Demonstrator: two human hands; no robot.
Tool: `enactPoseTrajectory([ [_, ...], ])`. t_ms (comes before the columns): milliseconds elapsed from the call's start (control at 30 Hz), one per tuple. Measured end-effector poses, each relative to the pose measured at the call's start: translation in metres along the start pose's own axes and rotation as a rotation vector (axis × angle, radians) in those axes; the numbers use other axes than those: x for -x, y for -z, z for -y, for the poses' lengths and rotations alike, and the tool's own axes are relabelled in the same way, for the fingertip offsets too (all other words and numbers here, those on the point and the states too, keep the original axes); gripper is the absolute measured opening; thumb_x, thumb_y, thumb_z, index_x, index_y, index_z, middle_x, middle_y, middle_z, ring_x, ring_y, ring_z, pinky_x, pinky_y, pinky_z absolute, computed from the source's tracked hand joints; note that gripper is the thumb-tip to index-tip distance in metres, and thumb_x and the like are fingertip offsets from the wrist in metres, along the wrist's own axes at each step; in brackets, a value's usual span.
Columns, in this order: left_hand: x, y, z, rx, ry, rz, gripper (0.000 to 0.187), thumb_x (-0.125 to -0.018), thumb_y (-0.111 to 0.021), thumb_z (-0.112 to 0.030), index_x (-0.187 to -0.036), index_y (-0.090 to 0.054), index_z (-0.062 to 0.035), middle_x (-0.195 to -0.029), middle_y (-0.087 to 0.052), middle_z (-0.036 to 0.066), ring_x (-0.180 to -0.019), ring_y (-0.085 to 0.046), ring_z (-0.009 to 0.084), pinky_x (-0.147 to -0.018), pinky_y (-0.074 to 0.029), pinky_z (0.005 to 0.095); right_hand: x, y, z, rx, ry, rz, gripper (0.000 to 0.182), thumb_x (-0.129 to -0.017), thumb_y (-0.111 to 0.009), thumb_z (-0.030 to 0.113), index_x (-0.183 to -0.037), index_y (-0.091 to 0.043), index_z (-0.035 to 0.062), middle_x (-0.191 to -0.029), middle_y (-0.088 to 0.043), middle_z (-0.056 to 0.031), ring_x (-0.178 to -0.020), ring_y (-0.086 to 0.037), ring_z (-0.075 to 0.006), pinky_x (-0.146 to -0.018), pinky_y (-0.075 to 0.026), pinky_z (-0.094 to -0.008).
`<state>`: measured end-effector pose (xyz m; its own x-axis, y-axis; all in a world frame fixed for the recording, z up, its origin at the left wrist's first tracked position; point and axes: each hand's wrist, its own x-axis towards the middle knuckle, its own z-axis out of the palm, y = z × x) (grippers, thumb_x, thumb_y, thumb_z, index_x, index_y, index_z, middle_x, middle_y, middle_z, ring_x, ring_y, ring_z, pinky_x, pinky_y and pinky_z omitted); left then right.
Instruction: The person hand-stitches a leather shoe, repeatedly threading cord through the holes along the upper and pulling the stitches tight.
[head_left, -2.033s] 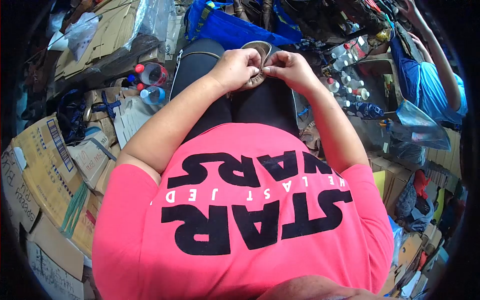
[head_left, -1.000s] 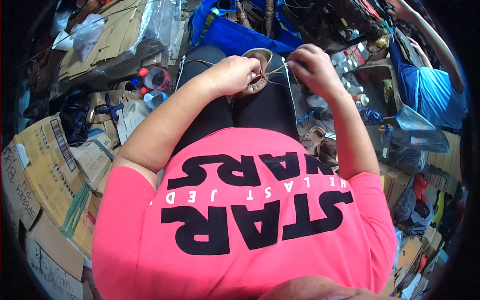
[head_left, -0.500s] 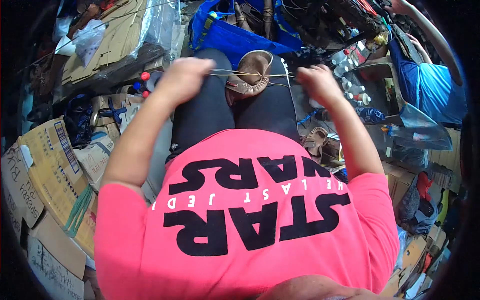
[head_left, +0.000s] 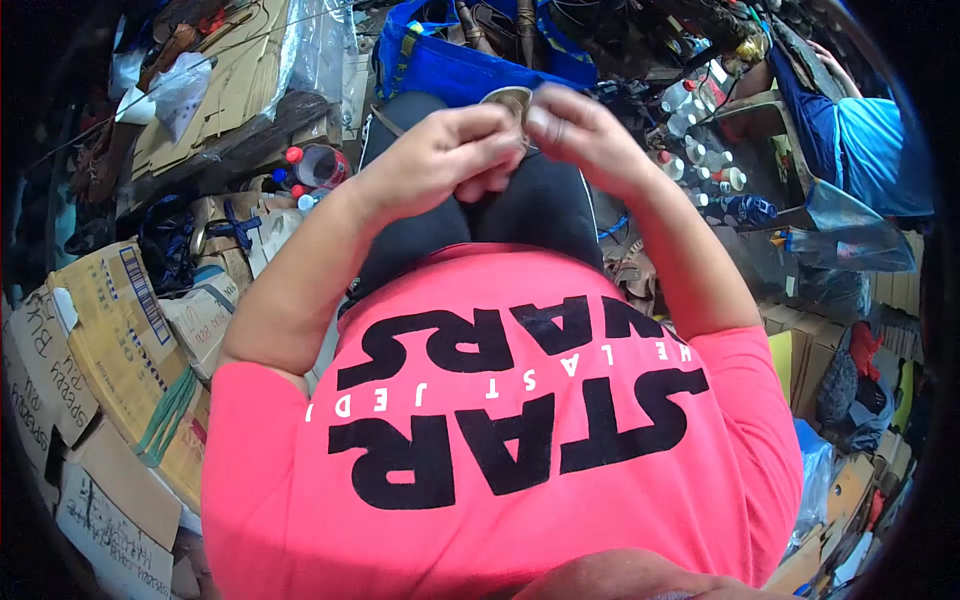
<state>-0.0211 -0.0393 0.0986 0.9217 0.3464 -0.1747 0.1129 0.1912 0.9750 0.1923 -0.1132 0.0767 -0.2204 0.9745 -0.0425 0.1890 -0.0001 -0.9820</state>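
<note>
A brown leather shoe upper (head_left: 513, 97) with a pale rim rests on my thighs, mostly hidden behind my hands. My left hand (head_left: 470, 150) is closed at its near side, fingers curled around the leather. Against the shoe's right side, my right hand (head_left: 578, 132) is also closed, its fingers pinched and smeared by motion; whatever they hold is hidden. The pale thread seen earlier cannot be made out between the hands.
Beyond my knees stands a blue bag (head_left: 450, 70) with brown leather pieces. Cardboard boxes (head_left: 115, 330) are stacked at the left, plastic bottles (head_left: 705, 155) at the right. Another person's blue clothing (head_left: 880, 155) shows at the far right.
Both hands have come inward from wide apart, where they held thread stretched across the shoe, and now meet at it. The other person's raised arm has left the upper right.
</note>
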Motion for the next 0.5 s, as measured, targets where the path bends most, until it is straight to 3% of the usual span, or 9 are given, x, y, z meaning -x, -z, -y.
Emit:
enactPoseTrajectory([
  [67,0.018,0.032,0.024,-0.996,-0.346,-0.229,0.016,-0.087,-0.061,-0.018,-0.086,-0.061,-0.0025,-0.077,-0.06,0.009,-0.075,-0.058,0.0223,-0.068,-0.047,0.0324,0.025,0.013,-0.021,0.514,-0.094,-0.008,0.013,-0.092,-0.055,0.013,-0.102,-0.06,0.0058,-0.086,-0.063,-0.0029,-0.08,-0.058,-0.0135,-0.07,-0.045,-0.0283],
  [200,0.123,0.128,-0.01,-1.372,0.029,-0.725,0.017,-0.081,-0.066,-0.018,-0.088,-0.066,-0.0023,-0.086,-0.062,0.013,-0.081,-0.059,0.0274,-0.074,-0.046,0.0341,0.132,0.129,-0.109,0.638,-0.453,-0.419,0.03,-0.086,-0.059,0.017,-0.117,-0.061,0.0141,-0.088,-0.066,-0.0086,-0.077,-0.06,-0.0168,-0.07,-0.049,-0.0312],
  [233,0.157,0.15,-0.034,-1.514,0.301,-0.961,0.026,-0.082,-0.064,-0.028,-0.095,-0.068,-0.0054,-0.095,-0.063,0.014,-0.087,-0.061,0.0288,-0.078,-0.047,0.0367,0.16,0.151,-0.088,0.712,-0.819,-0.583,0.032,-0.086,-0.06,0.022,-0.117,-0.061,0.0159,-0.091,-0.066,-0.0076,-0.076,-0.059,-0.0166,-0.069,-0.049,-0.0306],
  [267,0.205,0.195,-0.042,-1.733,0.221,-1.146,0.032,-0.082,-0.063,-0.036,-0.096,-0.069,-0.0068,-0.093,-0.064,0.014,-0.087,-0.061,0.0293,-0.079,-0.047,0.0367,0.213,0.201,-0.119,0.793,-0.789,-0.683,0.032,-0.086,-0.06,0.025,-0.117,-0.061,0.0168,-0.097,-0.067,-0.0096,-0.082,-0.062,-0.0177,-0.073,-0.049,-0.0301],
  [300,0.26,0.241,-0.053,-1.693,0.32,-1.221,0.037,-0.083,-0.061,-0.04,-0.096,-0.069,-0.0068,-0.094,-0.064,0.014,-0.089,-0.062,0.0293,-0.079,-0.047,0.0376,0.282,0.265,-0.166,0.909,-0.692,-0.716,0.031,-0.087,-0.059,0.026,-0.116,-0.062,0.0173,-0.101,-0.067,-0.0112,-0.092,-0.064,-0.0192,-0.08,-0.048,-0.0308],
  [367,0.3,0.249,-0.063,-1.754,0.626,-1.443,0.035,-0.083,-0.062,-0.038,-0.098,-0.068,-0.0065,-0.096,-0.064,0.015,-0.09,-0.062,0.03,-0.078,-0.048,0.0374,0.344,0.309,-0.171,1.131,-1.178,-0.689,0.039,-0.085,-0.06,0.03,-0.122,-0.058,0.0193,-0.111,-0.065,-0.0123,-0.104,-0.061,-0.0274,-0.089,-0.046,-0.0363],
  [433,0.263,0.231,-0.04,-1.494,0.533,-1.454,0.032,-0.083,-0.064,-0.032,-0.1,-0.068,-0.0058,-0.101,-0.065,0.014,-0.093,-0.063,0.0265,-0.078,-0.049,0.0358,0.281,0.25,-0.124,1.205,-1.235,-0.582,0.048,-0.082,-0.061,0.035,-0.128,-0.053,0.0232,-0.114,-0.063,-0.0132,-0.105,-0.06,-0.0303,-0.089,-0.046,-0.0384],
  [467,0.222,0.208,-0.02,-1.306,0.26,-1.288,0.031,-0.081,-0.066,-0.025,-0.106,-0.067,-0.0064,-0.106,-0.065,0.013,-0.096,-0.062,0.0227,-0.08,-0.048,0.0334,0.28,0.262,-0.171,1.134,-0.851,-0.548,0.052,-0.081,-0.062,0.039,-0.13,-0.051,0.027,-0.107,-0.065,-0.015,-0.096,-0.064,-0.0287,-0.084,-0.048,-0.037],
  [500,0.164,0.156,-0.011,-1.246,0.303,-1.232,0.032,-0.08,-0.067,-0.017,-0.11,-0.066,-0.0064,-0.108,-0.065,0.012,-0.098,-0.062,0.02,-0.083,-0.047,0.032,0.212,0.202,-0.125,0.84,-1.021,-0.526,0.051,-0.081,-0.063,0.036,-0.13,-0.052,0.0268,-0.099,-0.067,-0.0148,-0.087,-0.064,-0.0253,-0.079,-0.048,-0.0354],
])
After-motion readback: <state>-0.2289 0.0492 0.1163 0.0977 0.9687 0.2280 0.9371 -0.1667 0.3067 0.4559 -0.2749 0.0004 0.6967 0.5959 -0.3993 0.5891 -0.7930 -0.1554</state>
